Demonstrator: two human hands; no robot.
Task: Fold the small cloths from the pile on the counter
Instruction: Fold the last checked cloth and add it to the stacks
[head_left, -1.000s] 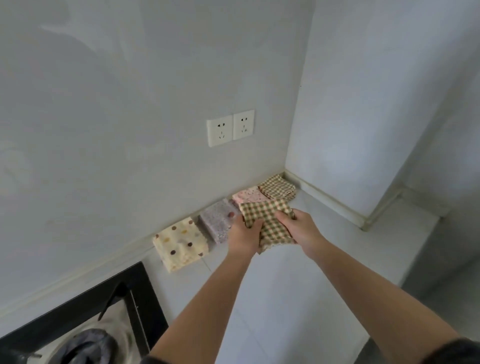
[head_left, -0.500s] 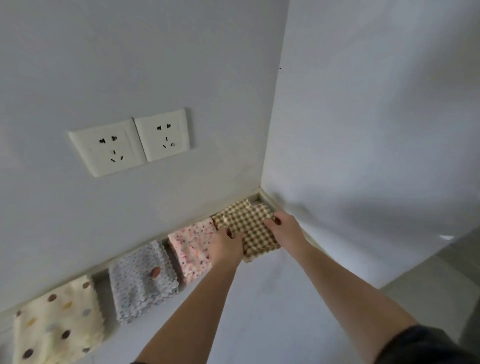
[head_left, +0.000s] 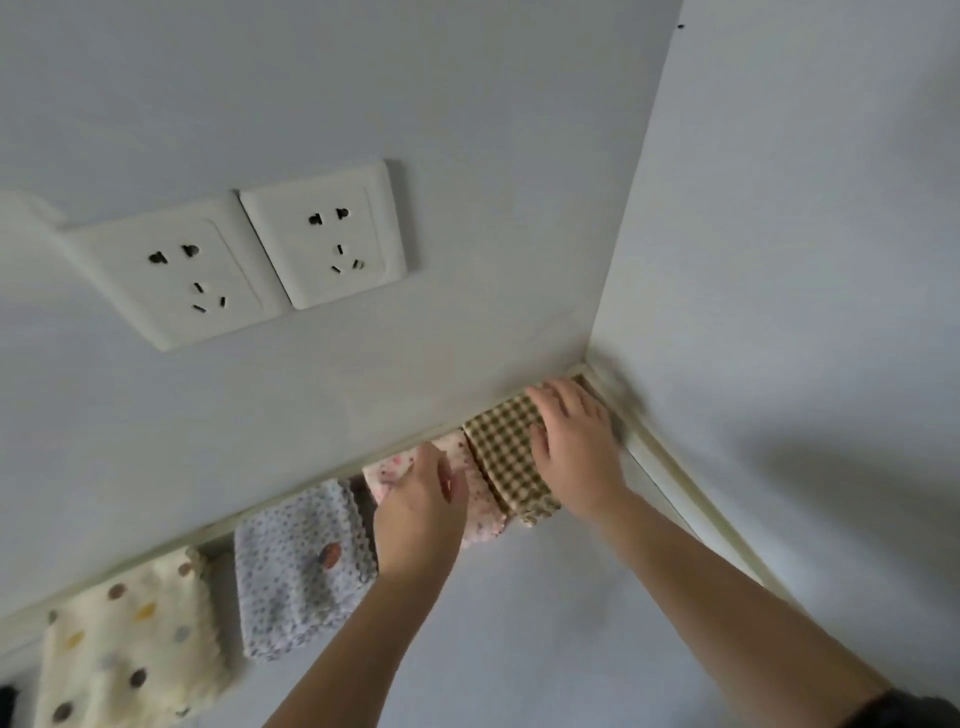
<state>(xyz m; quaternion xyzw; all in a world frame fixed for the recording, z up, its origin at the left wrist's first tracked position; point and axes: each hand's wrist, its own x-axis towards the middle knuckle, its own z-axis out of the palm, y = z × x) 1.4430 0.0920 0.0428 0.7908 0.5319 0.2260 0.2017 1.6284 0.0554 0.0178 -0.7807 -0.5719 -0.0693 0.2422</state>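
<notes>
The right hand (head_left: 574, 447) presses flat-fingered on the folded brown-and-cream checked fabric cloth (head_left: 501, 457), while the left hand (head_left: 421, 512) rests slack and open on the folded pink floral cloth (head_left: 483, 501) beside it, so folding looks well along, with any remaining pile out of sight.

This looks like a home, most likely a kitchen or utility corner. A double white wall socket (head_left: 234, 254) sits at about 10 o'clock on a plain pale wall (head_left: 363, 78), which meets a second pale wall (head_left: 805, 208) in a corner toward 2 o'clock. A cream sealing strip (head_left: 691, 493) runs along the foot of the walls where they join a smooth light surface (head_left: 545, 623). From 7 o'clock up to the corner lies a row of small folded household cloths: a cream dotted cloth (head_left: 124, 649), a grey speckled cloth (head_left: 296, 571), a pink flowered cloth (head_left: 480, 512) and a brown checked cloth (head_left: 506, 457).
</notes>
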